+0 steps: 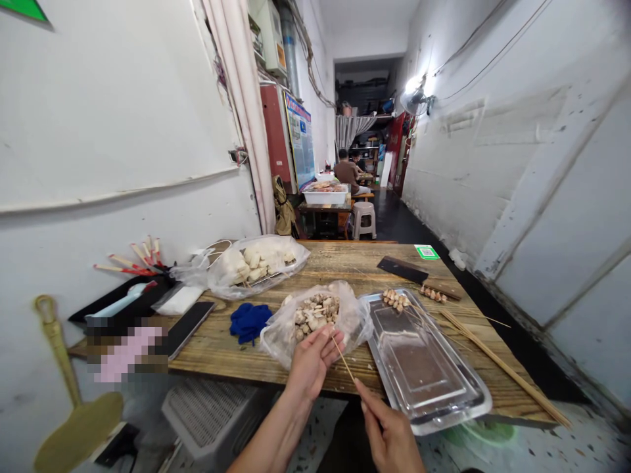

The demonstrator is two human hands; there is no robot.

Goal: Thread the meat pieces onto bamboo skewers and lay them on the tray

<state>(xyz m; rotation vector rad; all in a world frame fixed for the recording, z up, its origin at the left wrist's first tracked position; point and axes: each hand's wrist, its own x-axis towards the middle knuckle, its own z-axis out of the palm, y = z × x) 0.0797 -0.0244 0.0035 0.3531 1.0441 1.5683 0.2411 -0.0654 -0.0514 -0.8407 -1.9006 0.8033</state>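
The open bag [277,340] sits on the wooden surface [217,358], and it is full of small pale brown lumps [310,316]. The left hand [315,355] is at the near edge of the open bag. Its fingers are bent, right by the top end of a thin stick [347,365]. I cannot tell if they pinch a lump, because the fingers hide that spot. The right hand [387,424] is nearer than the open bag and a bit to the right of it. It grips the low end of the thin stick with its thumb and fingers. The thin stick slants up toward the open bag.

Just to the right of the open bag is a shiny metal tray [419,374]. A row of lumps on a stick [396,300] lies at the tray's far end. Farther to the right of the open bag is a bunch of long sticks [507,370]. Past the tray, farther back than the open bag, is a dark knife [401,269]. To the left of the open bag is a blue cloth thing [250,322], all crumpled up. Behind the open bag, and a little left, is another bag [293,251] with big white pieces [256,266] in it.
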